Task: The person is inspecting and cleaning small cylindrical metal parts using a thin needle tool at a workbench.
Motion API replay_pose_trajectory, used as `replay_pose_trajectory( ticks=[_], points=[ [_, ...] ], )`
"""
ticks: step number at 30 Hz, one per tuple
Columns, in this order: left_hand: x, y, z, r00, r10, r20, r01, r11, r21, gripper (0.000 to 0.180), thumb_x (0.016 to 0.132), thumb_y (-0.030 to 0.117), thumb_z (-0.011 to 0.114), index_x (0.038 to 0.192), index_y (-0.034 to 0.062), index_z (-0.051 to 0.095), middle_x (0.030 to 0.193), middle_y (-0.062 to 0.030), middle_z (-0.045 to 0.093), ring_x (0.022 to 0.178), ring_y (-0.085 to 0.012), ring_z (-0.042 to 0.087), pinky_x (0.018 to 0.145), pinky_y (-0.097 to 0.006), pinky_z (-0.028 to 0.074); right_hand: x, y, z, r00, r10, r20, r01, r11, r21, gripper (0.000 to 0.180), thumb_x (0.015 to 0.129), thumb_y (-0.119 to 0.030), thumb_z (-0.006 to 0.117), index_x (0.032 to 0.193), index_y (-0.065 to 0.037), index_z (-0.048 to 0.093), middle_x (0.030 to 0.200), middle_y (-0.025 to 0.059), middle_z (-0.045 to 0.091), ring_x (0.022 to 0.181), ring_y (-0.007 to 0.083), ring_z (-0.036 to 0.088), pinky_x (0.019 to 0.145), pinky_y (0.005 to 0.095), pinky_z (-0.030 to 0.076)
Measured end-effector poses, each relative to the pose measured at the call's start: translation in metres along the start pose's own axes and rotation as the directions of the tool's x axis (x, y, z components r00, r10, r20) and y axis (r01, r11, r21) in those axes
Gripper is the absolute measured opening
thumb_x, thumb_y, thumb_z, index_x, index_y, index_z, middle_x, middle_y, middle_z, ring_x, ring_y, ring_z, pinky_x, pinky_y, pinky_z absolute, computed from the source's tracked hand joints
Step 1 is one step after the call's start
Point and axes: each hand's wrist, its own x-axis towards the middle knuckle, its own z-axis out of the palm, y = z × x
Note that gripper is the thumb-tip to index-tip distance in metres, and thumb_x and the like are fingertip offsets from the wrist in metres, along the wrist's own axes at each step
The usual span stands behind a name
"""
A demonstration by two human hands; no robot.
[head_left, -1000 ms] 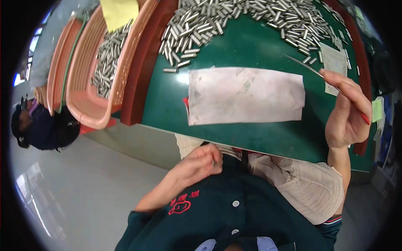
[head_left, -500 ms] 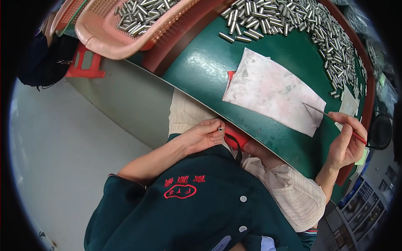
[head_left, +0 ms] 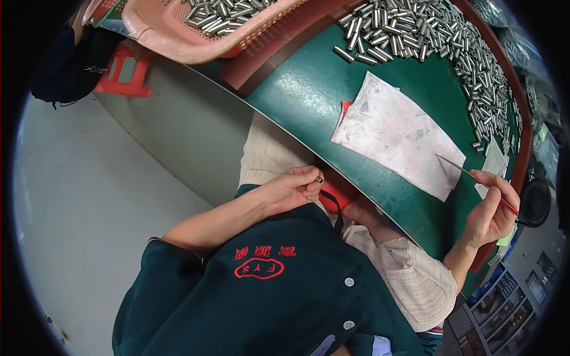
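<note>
My left hand is closed around a small metal tube beside the near edge of the green table. Only the tube's round, hollow end shows; the fingers cover the rest. Over on the right, my right hand grips a thin pointed metal tool with a red handle. Its tip points left, over a smudged white cloth spread on the table. A large heap of short shiny metal tubes covers the far side of the table and curves down its right.
The green table has a raised brown rim along its right side. A pink plastic basket with more metal tubes stands at the far left, near a red stool. A black fan is beyond the rim on the right.
The table and everything on it sit slightly farther right and lower in the picture. Both hands keep their grips, and the tool's tip stays over the cloth.
</note>
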Motion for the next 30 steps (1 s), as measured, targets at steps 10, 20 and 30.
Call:
replay_pose_trajectory(
  ticks=[10, 20, 30],
  points=[
    [-0.024, 0.05, 0.092, 0.966, -0.111, 0.234, -0.044, 0.82, 0.57, 0.011, 0.087, 0.009, 0.056, 0.092, 0.0002, 0.054, 0.083, -0.0055, 0.055, 0.066, -0.0087, 0.052, 0.06, -0.02, 0.044, 0.003, -0.008, -0.001, 0.999, 0.041, -0.011, -0.041, 0.998, 0.045, 0.016, 0.085, 0.009, 0.045, 0.1, 0.006, 0.05, 0.082, 0.0201, 0.061, 0.073, 0.0234, 0.061, 0.069, 0.0299, 0.049],
    [0.082, 0.078, 0.229, 0.958, 0.066, 0.279, -0.183, 0.89, 0.418, 0.015, 0.09, 0.015, 0.051, 0.099, 0.003, 0.053, 0.076, -0.0019, 0.049, 0.065, -0.009, 0.043, 0.065, -0.023, 0.036, 0.018, -0.007, -0.004, 0.986, -0.166, -0.014, 0.161, 0.973, -0.168, 0.011, 0.071, 0.007, 0.061, 0.079, 0.002, 0.056, 0.068, 0.0107, 0.061, 0.055, 0.0211, 0.059, 0.049, 0.0273, 0.046],
    [0.144, 0.083, 0.22, 0.971, 0.001, 0.24, -0.116, 0.877, 0.466, 0.018, 0.087, 0.016, 0.057, 0.1, 0.0045, 0.053, 0.078, -0.0021, 0.052, 0.067, -0.0082, 0.047, 0.067, -0.023, 0.04, 0.011, -0.005, -0.009, 0.996, 0.029, -0.089, -0.026, 0.999, 0.03, 0.006, 0.073, 0.001, 0.065, 0.073, -0.001, 0.059, 0.066, 0.0081, 0.06, 0.053, 0.0183, 0.056, 0.047, 0.0274, 0.042]
  ],
)
